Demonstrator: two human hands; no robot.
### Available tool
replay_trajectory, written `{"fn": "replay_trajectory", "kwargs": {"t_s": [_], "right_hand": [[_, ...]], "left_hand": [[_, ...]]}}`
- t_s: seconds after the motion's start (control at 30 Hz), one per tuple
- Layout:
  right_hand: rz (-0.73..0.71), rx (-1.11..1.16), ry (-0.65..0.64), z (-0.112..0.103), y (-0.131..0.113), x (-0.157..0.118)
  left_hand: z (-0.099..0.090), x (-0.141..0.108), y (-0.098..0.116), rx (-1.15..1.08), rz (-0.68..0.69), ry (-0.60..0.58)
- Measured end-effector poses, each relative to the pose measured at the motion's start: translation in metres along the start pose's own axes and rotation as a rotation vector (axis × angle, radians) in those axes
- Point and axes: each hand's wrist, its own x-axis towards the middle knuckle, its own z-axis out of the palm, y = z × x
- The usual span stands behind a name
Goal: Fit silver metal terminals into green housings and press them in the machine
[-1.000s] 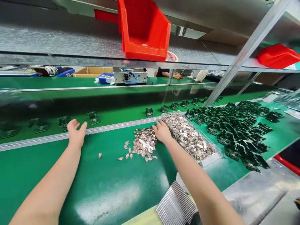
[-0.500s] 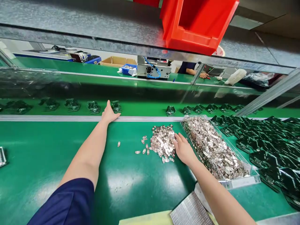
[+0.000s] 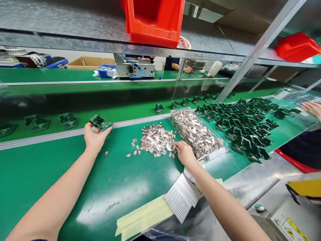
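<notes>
A green circuit board is gripped in the left hand, pinched between thumb and fingers just beside the metal rail of a green assembly-line bench. The right hand is reached forward, its fingertips at the edge of a loose heap of small metal pieces; whether a piece is pinched cannot be told. Just beyond that hand, a clear plastic tray heaped with similar pieces is set on the bench. Many more green circuit boards are spread to the right of the tray, and a second person's hand is seen at the far right edge. A ridged silver stack lies on yellowish tape near the bench edge. A red bin sits overhead on a metal shelf
</notes>
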Motion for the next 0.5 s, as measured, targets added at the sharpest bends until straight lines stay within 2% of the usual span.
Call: {"fn": "replay_trajectory", "kwargs": {"t_s": [0.07, 0.1, 0.17, 0.23, 0.3, 0.4, 0.5], "right_hand": [[0.028, 0.067, 0.034, -0.001, 0.001, -0.002], [0.043, 0.103, 0.055, -0.002, 0.001, -0.003], [0.075, 0.182, 0.098, -0.004, 0.0, -0.008], [0.101, 0.266, 0.137, -0.007, -0.003, -0.016], [0.116, 0.336, 0.163, -0.013, -0.009, -0.028], [0.115, 0.504, 0.189, -0.026, -0.022, -0.054], [0.128, 0.737, 0.231, -0.039, -0.034, -0.081]], "left_hand": [[0.008, -0.036, 0.018, -0.185, -0.009, -0.018], [0.013, -0.055, 0.03, -0.271, -0.027, -0.08], [0.022, -0.094, 0.053, -0.414, -0.126, -0.301], [0.03, -0.132, 0.074, -0.524, -0.293, -0.558], [0.039, -0.165, 0.089, -0.612, -0.454, -0.733], [0.051, -0.204, 0.103, -0.684, -0.621, -0.856], [0.062, -0.227, 0.108, -0.724, -0.661, -0.906]]}}
